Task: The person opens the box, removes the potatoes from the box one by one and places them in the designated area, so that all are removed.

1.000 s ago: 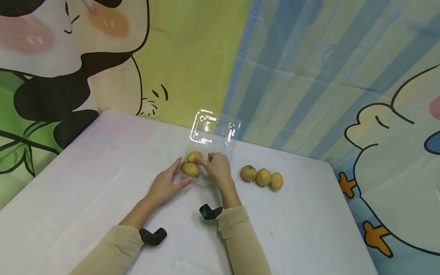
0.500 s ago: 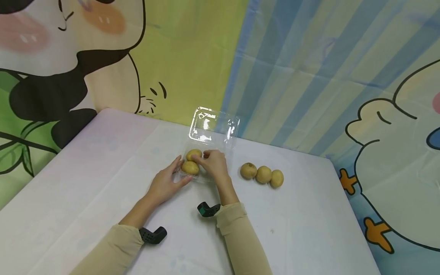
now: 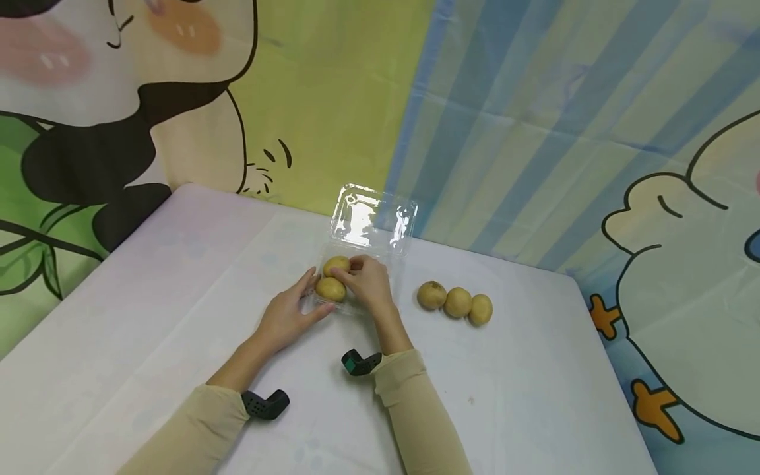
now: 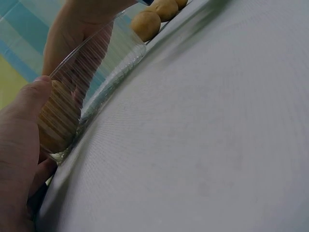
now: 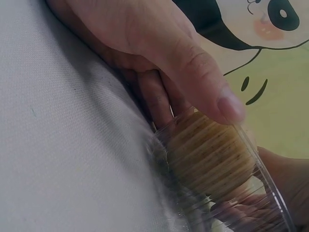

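In the head view, a clear plastic clamshell container (image 3: pixel 356 305) stands on the table with its lid (image 3: pixel 374 221) raised at the back. A near potato (image 3: pixel 330 289) and a far potato (image 3: pixel 337 266) lie inside at the left. My left hand (image 3: pixel 286 316) grips the container's near left corner, its thumb along the front wall. The left wrist view shows that thumb (image 4: pixel 36 96) at the rim. Reaching in from the right, my right hand (image 3: pixel 369 284) pinches the far potato, thumb between the two potatoes. Its fingertips are partly hidden.
Right of the container, three more potatoes (image 3: pixel 457 302) lie in a row on the white-covered table (image 3: pixel 522 382). A printed cloth backdrop (image 3: pixel 338 99) rises directly behind the table's back edge, near the raised lid.
My right hand has moved slightly left against the far potato, its fingers closer to it. The left hand keeps its grip. The head view has shifted a little.
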`<state>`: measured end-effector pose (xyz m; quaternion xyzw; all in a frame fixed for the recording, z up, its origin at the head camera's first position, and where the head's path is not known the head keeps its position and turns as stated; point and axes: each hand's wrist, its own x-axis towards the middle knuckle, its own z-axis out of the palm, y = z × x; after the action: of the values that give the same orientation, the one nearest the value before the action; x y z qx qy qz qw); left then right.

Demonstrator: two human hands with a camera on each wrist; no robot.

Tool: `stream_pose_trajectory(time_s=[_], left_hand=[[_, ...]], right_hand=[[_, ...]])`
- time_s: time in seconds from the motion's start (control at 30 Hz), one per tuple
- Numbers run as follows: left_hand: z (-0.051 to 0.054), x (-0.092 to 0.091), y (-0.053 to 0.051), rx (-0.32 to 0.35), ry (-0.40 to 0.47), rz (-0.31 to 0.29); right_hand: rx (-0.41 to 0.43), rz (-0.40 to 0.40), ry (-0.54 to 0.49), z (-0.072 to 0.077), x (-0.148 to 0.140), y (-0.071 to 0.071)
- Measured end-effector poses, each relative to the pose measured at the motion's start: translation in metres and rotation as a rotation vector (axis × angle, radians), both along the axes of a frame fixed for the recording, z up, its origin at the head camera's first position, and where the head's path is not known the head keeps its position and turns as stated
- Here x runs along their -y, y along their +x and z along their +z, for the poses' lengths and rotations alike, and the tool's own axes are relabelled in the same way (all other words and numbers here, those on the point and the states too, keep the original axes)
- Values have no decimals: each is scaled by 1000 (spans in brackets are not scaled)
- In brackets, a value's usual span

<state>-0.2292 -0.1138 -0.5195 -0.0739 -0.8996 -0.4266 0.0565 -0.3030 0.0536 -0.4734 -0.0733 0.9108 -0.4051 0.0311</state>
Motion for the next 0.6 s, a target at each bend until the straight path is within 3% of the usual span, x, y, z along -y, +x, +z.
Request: stream_pose_trajectory(time_s=[0.2, 0.6], left_hand=[[-2, -1, -1, -5, -7, 1], [1, 0, -1, 17, -10, -3]], right_hand=[[37, 21, -67, -1, -2, -3], [78, 56, -71, -1, -4, -5]])
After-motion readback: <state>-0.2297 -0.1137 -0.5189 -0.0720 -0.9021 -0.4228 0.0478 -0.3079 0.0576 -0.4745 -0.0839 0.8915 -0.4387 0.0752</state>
